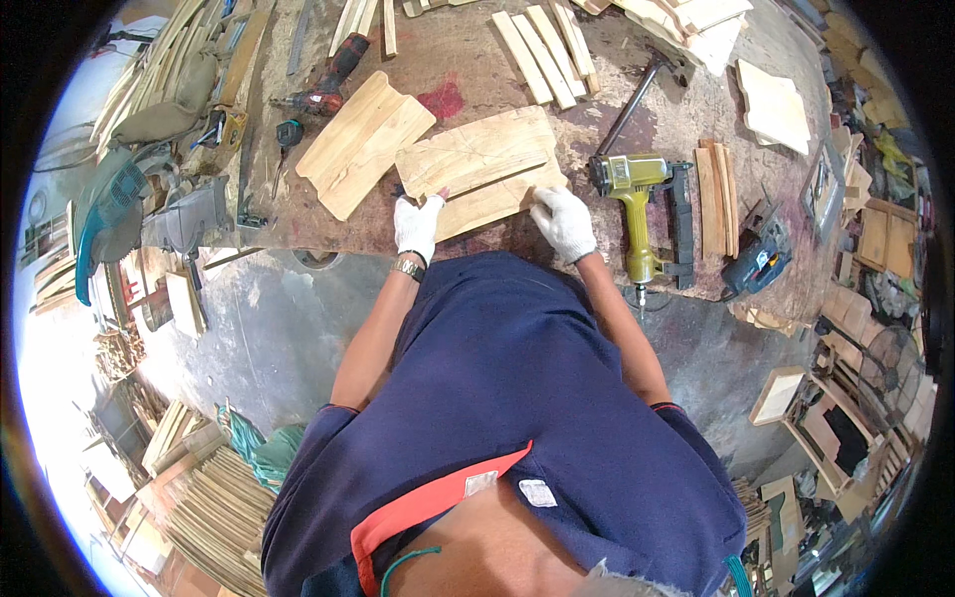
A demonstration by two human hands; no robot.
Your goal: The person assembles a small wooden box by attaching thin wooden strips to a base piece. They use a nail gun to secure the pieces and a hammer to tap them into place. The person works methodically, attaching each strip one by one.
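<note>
Two pale wooden boards lie at the bench's near edge in front of me: a wider board (476, 144) with a curved far edge, and a narrower wooden board (487, 206) nearer to me. A thin wood strip lies along the line between them. My left hand (417, 225), in a white glove, grips the narrower board's left end, with the fingertips at its surface. At the right end, my gloved right hand (565, 221) has its fingers bent round the same board's edge. Left of these, another shaped board (363, 144) lies flat on the bench.
An olive nail gun (635, 199), a hammer (637, 95) and upright strips (716, 199) lie to the right, with a jigsaw (761, 254) beyond. Left are a cordless drill (341, 72), a screwdriver (286, 137) and a teal saw (109, 194). Loose slats (547, 50) lie at the back.
</note>
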